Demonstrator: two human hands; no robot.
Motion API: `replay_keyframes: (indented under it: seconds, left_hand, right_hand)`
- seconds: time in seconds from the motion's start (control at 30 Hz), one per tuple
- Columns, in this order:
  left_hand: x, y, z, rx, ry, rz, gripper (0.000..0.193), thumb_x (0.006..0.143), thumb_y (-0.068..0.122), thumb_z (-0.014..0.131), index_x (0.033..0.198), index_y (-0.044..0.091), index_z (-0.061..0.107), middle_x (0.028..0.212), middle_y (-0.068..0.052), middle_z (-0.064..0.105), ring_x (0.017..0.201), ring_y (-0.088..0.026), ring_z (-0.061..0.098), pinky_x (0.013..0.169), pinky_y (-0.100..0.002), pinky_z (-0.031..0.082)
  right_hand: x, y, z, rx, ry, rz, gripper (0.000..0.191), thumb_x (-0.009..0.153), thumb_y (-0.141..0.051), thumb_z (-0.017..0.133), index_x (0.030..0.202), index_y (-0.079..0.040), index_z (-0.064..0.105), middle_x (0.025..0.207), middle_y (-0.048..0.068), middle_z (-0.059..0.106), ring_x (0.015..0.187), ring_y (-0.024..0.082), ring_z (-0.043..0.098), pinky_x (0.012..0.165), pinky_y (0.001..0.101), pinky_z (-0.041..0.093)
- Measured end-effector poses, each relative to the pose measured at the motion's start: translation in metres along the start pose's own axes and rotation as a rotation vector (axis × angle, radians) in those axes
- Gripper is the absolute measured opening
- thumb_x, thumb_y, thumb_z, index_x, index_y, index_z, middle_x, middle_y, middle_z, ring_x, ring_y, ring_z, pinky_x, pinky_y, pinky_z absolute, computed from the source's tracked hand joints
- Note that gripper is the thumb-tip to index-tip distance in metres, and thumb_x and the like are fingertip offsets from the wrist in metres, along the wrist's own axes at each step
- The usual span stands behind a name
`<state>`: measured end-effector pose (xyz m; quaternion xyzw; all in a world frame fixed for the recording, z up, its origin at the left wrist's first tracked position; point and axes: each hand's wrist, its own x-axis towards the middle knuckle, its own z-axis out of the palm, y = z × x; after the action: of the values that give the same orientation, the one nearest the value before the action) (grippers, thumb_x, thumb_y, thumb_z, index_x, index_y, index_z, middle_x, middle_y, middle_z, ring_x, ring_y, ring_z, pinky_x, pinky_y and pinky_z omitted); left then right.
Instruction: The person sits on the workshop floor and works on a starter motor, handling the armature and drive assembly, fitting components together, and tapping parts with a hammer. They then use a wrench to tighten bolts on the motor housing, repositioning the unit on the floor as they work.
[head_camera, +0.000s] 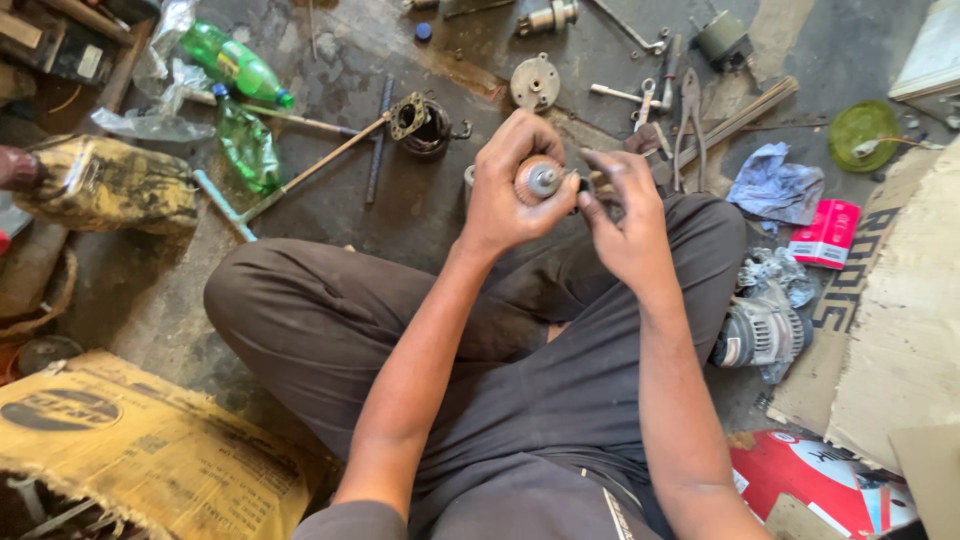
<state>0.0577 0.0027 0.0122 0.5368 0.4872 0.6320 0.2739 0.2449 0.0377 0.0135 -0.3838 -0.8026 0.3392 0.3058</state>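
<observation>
I sit cross-legged on a dirty workshop floor. My left hand (508, 185) is wrapped around a small motor armature (540, 180) with copper windings and a grey metal shaft end facing me. My right hand (625, 215) is right beside it, fingertips pinched at the armature's right side; whether they hold a small part I cannot tell. Both hands are raised above my knees.
On the floor ahead lie a round metal end plate (535, 82), pliers (690, 115), a long rod with a square flange (405, 115) and green plastic bottles (235, 65). An alternator (765, 330) sits by my right knee. Cardboard (900, 300) lies right, a sack (150, 450) lower left.
</observation>
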Motion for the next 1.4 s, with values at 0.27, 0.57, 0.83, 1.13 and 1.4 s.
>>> replay_keyframes:
  seconds: [0.27, 0.57, 0.83, 1.13, 1.4]
  left_hand:
    - [-0.009, 0.016, -0.045, 0.300, -0.110, -0.005, 0.071, 0.074, 0.043, 0.089, 0.128, 0.009, 0.059, 0.134, -0.014, 0.055, 0.134, -0.034, 0.051, 0.117, -0.048, 0.036]
    - [-0.026, -0.011, -0.028, 0.220, -0.192, -0.136, 0.071, 0.068, 0.019, 0.096, 0.127, 0.011, 0.057, 0.135, -0.012, 0.060, 0.131, -0.035, 0.058, 0.110, -0.044, 0.046]
    - [-0.030, -0.019, -0.027, 0.200, -0.160, -0.148, 0.071, 0.067, 0.010, 0.087, 0.130, 0.010, 0.055, 0.134, -0.013, 0.058, 0.132, -0.037, 0.056, 0.111, -0.046, 0.044]
    - [-0.030, -0.021, -0.027, 0.170, -0.161, -0.206, 0.081, 0.066, 0.010, 0.088, 0.137, 0.010, 0.050, 0.135, -0.014, 0.058, 0.131, -0.036, 0.056, 0.112, -0.044, 0.044]
    - [-0.045, -0.025, -0.026, 0.146, -0.123, -0.251, 0.112, 0.063, 0.012, 0.092, 0.156, 0.010, 0.030, 0.146, -0.016, 0.055, 0.137, -0.038, 0.050, 0.117, -0.047, 0.040]
  right_hand:
    - [-0.012, 0.047, 0.006, 0.500, -0.119, 0.542, 0.037, 0.106, -0.020, 0.060, 0.138, 0.000, 0.062, 0.110, 0.011, 0.069, 0.088, 0.014, 0.068, 0.074, 0.0289, 0.059]
    - [0.016, 0.043, -0.001, 0.789, -0.318, 0.814, 0.041, 0.101, -0.021, 0.059, 0.135, 0.001, 0.057, 0.120, 0.009, 0.068, 0.100, 0.019, 0.072, 0.079, 0.0376, 0.065]
    - [0.026, 0.048, 0.003, 0.676, -0.369, 0.835, 0.045, 0.096, -0.014, 0.068, 0.133, 0.008, 0.056, 0.112, 0.016, 0.070, 0.087, 0.024, 0.074, 0.074, 0.0385, 0.065]
    - [0.019, 0.044, 0.002, 0.584, -0.385, 0.840, 0.043, 0.098, -0.014, 0.063, 0.135, 0.007, 0.053, 0.113, 0.013, 0.068, 0.086, 0.023, 0.074, 0.069, 0.0367, 0.065]
    - [0.028, 0.061, -0.004, 0.555, -0.498, 0.913, 0.041, 0.097, -0.005, 0.057, 0.135, 0.011, 0.054, 0.115, 0.016, 0.071, 0.095, 0.027, 0.076, 0.083, 0.0393, 0.065]
